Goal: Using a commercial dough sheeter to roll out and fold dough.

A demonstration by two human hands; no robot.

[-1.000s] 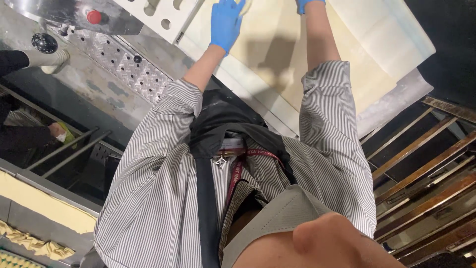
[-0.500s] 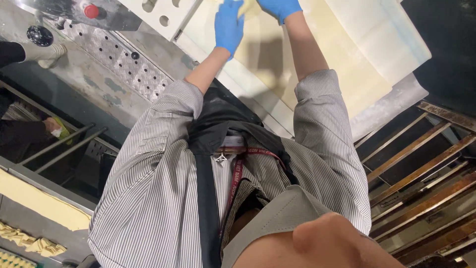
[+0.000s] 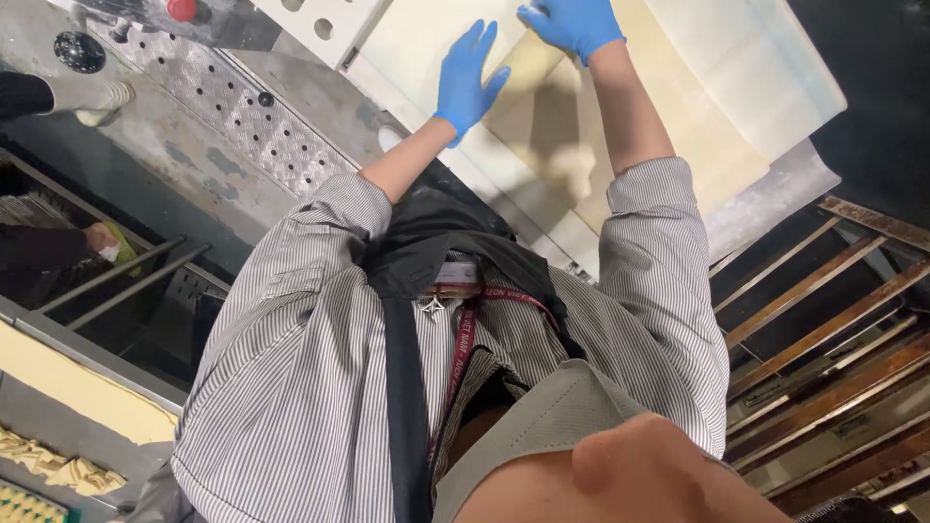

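A pale yellow dough sheet [image 3: 562,136] lies on a white work surface [image 3: 775,77] in front of me. My left hand [image 3: 470,77], in a blue glove, lies flat with fingers spread at the sheet's left edge. My right hand [image 3: 573,24], also gloved in blue, rests on the sheet's far end near the top of the view, fingers pointing left. Neither hand grips anything that I can see. My striped shirt and black apron strap [image 3: 402,387] fill the lower view.
A perforated metal plate [image 3: 232,102] with a red button [image 3: 181,9] and a black knob [image 3: 79,50] lies to the left. Another person's shoe [image 3: 97,97] and hand [image 3: 102,240] show at far left. Rusty rack bars [image 3: 833,320] stand to the right. Dough strips [image 3: 58,465] lie bottom left.
My right hand has come fully into view and now rests on the dough sheet. My left hand has shifted slightly and spread its fingers.
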